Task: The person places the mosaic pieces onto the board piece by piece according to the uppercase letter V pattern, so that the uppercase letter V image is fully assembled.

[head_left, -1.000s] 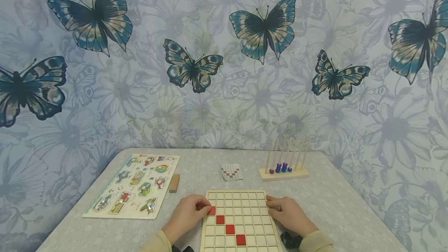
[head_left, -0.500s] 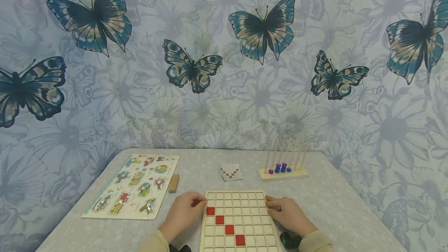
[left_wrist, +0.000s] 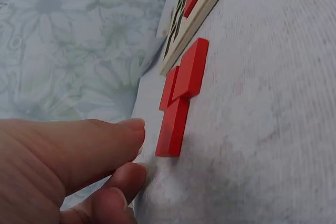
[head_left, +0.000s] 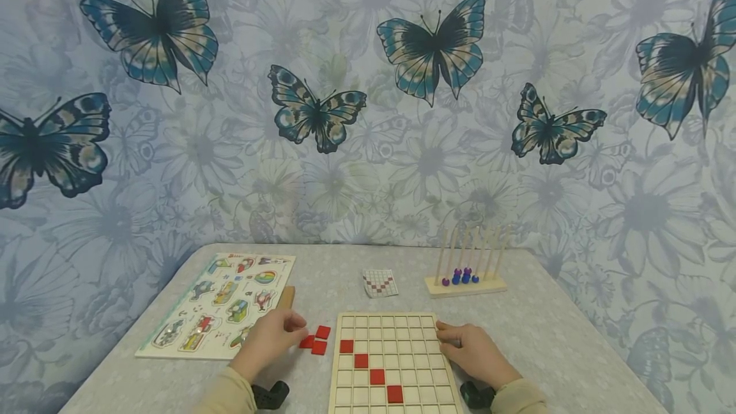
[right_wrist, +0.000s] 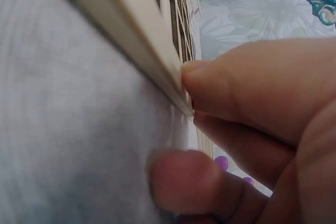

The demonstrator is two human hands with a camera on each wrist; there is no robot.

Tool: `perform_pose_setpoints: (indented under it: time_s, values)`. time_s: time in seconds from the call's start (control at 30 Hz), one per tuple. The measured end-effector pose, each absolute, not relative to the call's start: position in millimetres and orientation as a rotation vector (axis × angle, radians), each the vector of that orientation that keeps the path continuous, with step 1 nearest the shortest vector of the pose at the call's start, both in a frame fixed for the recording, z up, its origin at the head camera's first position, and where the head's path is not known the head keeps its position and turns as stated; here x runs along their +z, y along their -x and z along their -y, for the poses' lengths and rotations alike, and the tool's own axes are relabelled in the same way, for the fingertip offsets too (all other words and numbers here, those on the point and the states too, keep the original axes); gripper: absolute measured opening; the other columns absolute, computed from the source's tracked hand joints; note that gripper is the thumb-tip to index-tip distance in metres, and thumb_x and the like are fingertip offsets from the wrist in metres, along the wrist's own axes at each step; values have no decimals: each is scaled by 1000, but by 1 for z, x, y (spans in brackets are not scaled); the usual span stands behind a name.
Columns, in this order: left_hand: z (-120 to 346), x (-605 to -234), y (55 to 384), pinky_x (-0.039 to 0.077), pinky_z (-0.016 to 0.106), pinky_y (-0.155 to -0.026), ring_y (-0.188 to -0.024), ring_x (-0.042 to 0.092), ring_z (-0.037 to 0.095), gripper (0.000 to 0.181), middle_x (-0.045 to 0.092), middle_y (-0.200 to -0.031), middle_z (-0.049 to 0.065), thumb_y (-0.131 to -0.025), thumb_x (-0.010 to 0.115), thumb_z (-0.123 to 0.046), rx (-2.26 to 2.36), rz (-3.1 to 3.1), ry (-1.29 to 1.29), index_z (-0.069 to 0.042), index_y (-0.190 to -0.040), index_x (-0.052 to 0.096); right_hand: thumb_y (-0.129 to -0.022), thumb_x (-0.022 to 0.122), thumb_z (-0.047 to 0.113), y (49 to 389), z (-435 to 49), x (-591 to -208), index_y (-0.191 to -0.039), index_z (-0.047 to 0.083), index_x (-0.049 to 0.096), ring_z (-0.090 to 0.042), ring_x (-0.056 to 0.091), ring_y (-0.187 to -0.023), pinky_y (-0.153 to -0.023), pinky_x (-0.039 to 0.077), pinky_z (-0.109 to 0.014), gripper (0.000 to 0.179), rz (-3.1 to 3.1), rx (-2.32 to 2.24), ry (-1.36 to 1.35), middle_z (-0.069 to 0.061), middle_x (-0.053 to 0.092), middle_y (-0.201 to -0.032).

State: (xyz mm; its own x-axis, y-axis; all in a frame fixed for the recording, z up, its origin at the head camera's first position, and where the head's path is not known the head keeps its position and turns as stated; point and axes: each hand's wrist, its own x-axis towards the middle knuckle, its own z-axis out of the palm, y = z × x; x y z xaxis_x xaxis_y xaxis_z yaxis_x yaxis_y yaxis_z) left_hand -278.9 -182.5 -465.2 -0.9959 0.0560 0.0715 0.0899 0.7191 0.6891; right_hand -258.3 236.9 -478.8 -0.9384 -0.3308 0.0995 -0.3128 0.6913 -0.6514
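Note:
A wooden grid board [head_left: 405, 363] lies in front of me, with several red square tiles [head_left: 377, 377] set in its cells in a slanting row. Left of it, three loose red tiles [head_left: 319, 348] lie close together on the table. My left hand [head_left: 270, 337] is beside these, thumb and fingertips right at the nearest tile [left_wrist: 172, 129]; a gap shows between thumb and index finger, with nothing held. My right hand [head_left: 474, 350] pinches the board's right edge near its far corner, the thumb [right_wrist: 210, 80] lying over the frame in the right wrist view.
A picture puzzle board [head_left: 215, 305] lies at the left, a wooden block [head_left: 286, 298] at its edge, partly behind my left hand. Beyond the grid board lies a small pattern card [head_left: 380, 283]. A peg stand [head_left: 467, 285] with purple and blue beads stands back right.
My left hand has let go of the upper left red tile on the board and moved left to the loose tiles, which it had hidden. The right hand has stayed at the board's edge.

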Motion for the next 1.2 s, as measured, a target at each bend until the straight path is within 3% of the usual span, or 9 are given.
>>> perform_pose_setpoints:
  time_s: [0.7,1.2]
  values:
    - [190,-474,279,45,33,-66,-74,55,15,24,63,-80,-3,-79,90,-25,-1207,2921,150,-15,-88,70,-97,72,19,259,-237,-477,-126,0,72,-45,59,-128,-101,47,-62,35,-2837,-1113,539,-16,60,-144]
    - [187,-471,283,49,29,-60,-70,58,16,13,69,-81,-2,-87,82,-20,-1442,2762,38,-11,-91,74,-96,72,19,258,-238,-478,-126,1,72,-45,59,-128,-102,47,-62,35,-2844,-1102,548,-16,60,-144]
